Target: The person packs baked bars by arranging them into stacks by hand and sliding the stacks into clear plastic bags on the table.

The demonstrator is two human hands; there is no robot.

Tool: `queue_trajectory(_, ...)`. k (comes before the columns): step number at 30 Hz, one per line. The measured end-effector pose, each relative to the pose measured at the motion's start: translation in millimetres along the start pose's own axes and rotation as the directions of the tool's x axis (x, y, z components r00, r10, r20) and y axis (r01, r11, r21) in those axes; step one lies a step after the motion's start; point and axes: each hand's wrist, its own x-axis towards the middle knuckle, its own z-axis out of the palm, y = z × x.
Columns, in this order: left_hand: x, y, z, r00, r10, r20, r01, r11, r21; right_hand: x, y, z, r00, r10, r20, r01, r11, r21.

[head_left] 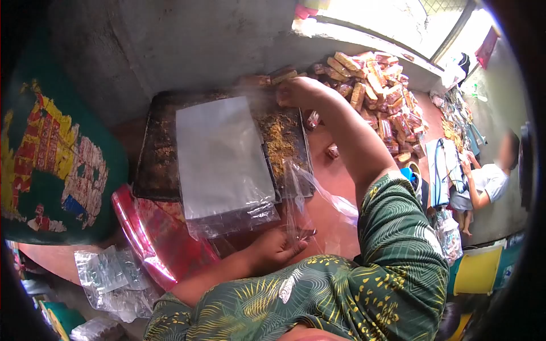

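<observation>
My left hand (pixel 278 245) pinches a clear plastic bag (pixel 297 207), which stands open and loose near the tray's lower right corner. Farther up, my right hand (pixel 296 92) is closed at the tray's upper right edge, beside some wrapped bars (pixel 282 75); what its fingers hold is hidden. A stack of flat clear plastic bags (pixel 219 156) lies over the dark tray (pixel 156 153). Brown crumbs (pixel 280 142) are scattered on the tray to the right of the stack.
A big heap of wrapped bars (pixel 387 96) lies at the upper right. Pink plastic packaging (pixel 165 241) is left of my left arm, near a green container (pixel 57 165). Clear bags (pixel 116 281) lie at the lower left. Another person (pixel 486 184) sits at the far right.
</observation>
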Motion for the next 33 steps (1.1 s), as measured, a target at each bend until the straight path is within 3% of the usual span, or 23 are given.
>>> queue_trajectory(1,0,-1,-3,1.0,-0.013,-0.007,0.012,0.999,-0.031,-4,10,-4,0.962,-0.264,-0.069,0.261,0.964,-0.053)
queue_trajectory(3,2,2,-5,0.999,-0.035,-0.024,0.032,0.994,-0.103,-24,20,-18,0.981,-0.068,-0.182,0.058,0.996,-0.064)
queue_trajectory(5,3,8,-9,0.997,-0.082,-0.01,0.082,0.994,-0.068,-26,63,-29,0.981,-0.072,-0.181,-0.004,0.923,-0.386)
queue_trajectory(7,2,5,-9,0.996,-0.085,-0.003,0.085,0.995,-0.048,-18,83,-35,0.935,-0.049,-0.352,-0.158,0.83,-0.535)
queue_trajectory(9,4,0,-7,0.999,-0.04,-0.005,0.04,0.998,-0.04,-3,77,-43,0.899,-0.195,-0.392,-0.042,0.853,-0.521)
queue_trajectory(13,3,9,-13,0.998,-0.054,0.042,0.049,0.994,0.096,1,-51,-46,0.965,-0.204,-0.168,0.185,0.975,-0.121)
queue_trajectory(15,4,12,-15,0.996,-0.023,0.084,0.005,0.98,0.201,87,-45,1,0.812,-0.513,-0.28,0.475,0.858,-0.195)
queue_trajectory(18,3,-15,-11,0.99,0.08,0.116,-0.111,0.953,0.283,128,-73,31,0.921,-0.363,-0.141,0.347,0.93,-0.124)
queue_trajectory(21,1,-14,-6,0.995,0.094,0.028,-0.096,0.992,0.077,117,-79,47,0.908,-0.307,-0.284,0.199,0.915,-0.351)
queue_trajectory(24,0,-14,-7,0.997,-0.013,0.072,0.012,1.0,0.019,102,-45,42,0.892,-0.342,-0.295,0.221,0.901,-0.374)
queue_trajectory(26,0,2,-10,0.994,-0.07,0.082,0.079,0.991,-0.106,102,-14,31,0.983,-0.119,-0.143,0.047,0.902,-0.43)
queue_trajectory(27,2,8,-11,0.991,-0.097,0.088,0.111,0.98,-0.166,97,1,27,0.985,-0.082,-0.15,0.014,0.913,-0.408)
queue_trajectory(28,3,8,-9,0.994,-0.096,0.058,0.1,0.993,-0.069,92,19,23,0.987,-0.046,-0.155,-0.018,0.923,-0.385)
queue_trajectory(29,3,9,-9,0.994,-0.095,0.056,0.096,0.995,-0.003,116,59,40,0.959,-0.168,-0.229,0.052,0.897,-0.44)
queue_trajectory(31,3,11,-13,0.994,-0.092,0.051,0.085,0.988,0.131,74,51,11,0.988,-0.056,-0.144,-0.006,0.917,-0.398)
queue_trajectory(33,3,13,-13,0.993,-0.102,0.051,0.095,0.987,0.13,52,47,-12,0.998,0.03,-0.05,-0.048,0.914,-0.403)
